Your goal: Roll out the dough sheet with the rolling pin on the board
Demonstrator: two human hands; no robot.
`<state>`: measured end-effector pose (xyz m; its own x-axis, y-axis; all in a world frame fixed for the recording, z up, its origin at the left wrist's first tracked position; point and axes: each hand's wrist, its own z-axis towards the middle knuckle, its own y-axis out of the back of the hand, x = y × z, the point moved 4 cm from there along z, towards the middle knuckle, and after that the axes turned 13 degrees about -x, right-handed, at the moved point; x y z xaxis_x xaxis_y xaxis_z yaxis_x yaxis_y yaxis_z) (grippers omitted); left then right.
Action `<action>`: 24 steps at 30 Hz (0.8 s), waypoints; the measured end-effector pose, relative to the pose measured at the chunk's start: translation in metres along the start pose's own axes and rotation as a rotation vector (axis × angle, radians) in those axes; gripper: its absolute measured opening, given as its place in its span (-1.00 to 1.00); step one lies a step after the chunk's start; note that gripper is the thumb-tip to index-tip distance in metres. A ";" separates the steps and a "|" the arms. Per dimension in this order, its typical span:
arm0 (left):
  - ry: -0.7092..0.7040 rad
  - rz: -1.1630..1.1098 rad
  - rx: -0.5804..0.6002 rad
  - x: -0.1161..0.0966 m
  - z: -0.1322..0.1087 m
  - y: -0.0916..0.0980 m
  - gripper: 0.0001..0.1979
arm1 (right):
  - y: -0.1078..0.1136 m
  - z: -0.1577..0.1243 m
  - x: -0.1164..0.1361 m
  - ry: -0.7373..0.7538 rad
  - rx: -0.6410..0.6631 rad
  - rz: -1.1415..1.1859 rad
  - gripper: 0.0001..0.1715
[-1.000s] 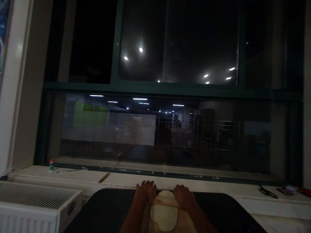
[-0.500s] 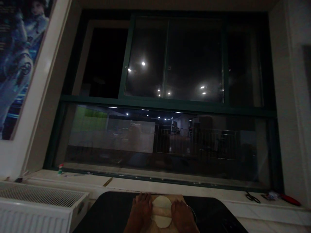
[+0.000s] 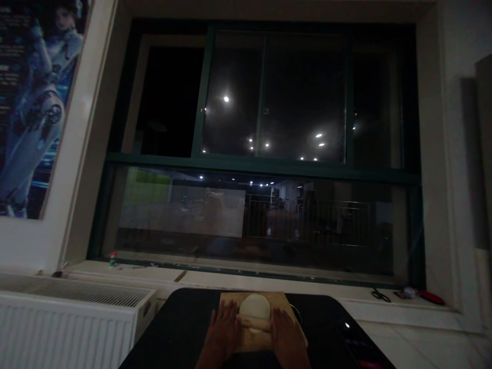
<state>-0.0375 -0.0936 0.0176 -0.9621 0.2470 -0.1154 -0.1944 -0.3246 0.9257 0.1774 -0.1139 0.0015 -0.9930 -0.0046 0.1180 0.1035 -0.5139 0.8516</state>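
A round, flat piece of pale dough (image 3: 254,306) lies on a wooden board (image 3: 265,346) at the bottom middle of the head view. Across the dough's near part lies a light wooden rolling pin (image 3: 254,323), with a small strip of dough showing on its near side. My left hand (image 3: 224,325) rests over the pin's left end, fingers stretched forward and slightly apart. Over the right end lies my right hand (image 3: 283,328), its fingers also extended. Both palms face down, and they hide the pin's ends.
The board sits on a black table (image 3: 172,328). To the left stands a white radiator (image 3: 77,318). On the windowsill behind are a small green bottle with a red cap (image 3: 113,259), scissors (image 3: 380,294) and a red object (image 3: 431,297). A phone-like dark object (image 3: 357,343) is at the right.
The rolling pin has moved from the dough's middle to its near part. My hands have moved with it, and their fingers look straighter. The view has shifted slightly.
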 end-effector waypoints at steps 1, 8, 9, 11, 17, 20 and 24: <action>-0.001 0.003 -0.002 0.000 -0.001 -0.002 -0.31 | 0.002 -0.002 0.001 -0.005 0.022 0.009 -0.30; 0.016 -0.010 0.045 0.002 0.009 -0.003 -0.30 | 0.001 0.010 0.000 -0.006 0.037 -0.005 -0.29; 0.020 -0.023 0.051 0.002 0.012 -0.002 -0.30 | -0.003 0.015 -0.002 -0.001 0.039 -0.014 -0.29; 0.036 -0.049 0.056 0.002 0.019 -0.002 -0.29 | -0.012 0.025 -0.005 0.008 0.046 -0.017 -0.30; 0.009 -0.025 -0.012 0.006 0.051 -0.016 -0.29 | -0.026 0.055 -0.008 0.034 -0.076 -0.027 -0.31; 0.046 -0.036 -0.085 0.012 0.073 -0.030 -0.31 | -0.025 0.069 -0.006 0.015 -0.049 -0.040 -0.32; 0.072 -0.026 -0.138 0.014 0.102 -0.043 -0.33 | -0.027 0.090 -0.005 0.010 -0.005 -0.026 -0.30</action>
<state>-0.0229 0.0168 0.0128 -0.9666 0.1927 -0.1691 -0.2394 -0.4427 0.8641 0.1848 -0.0223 0.0239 -0.9959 0.0003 0.0906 0.0773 -0.5181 0.8518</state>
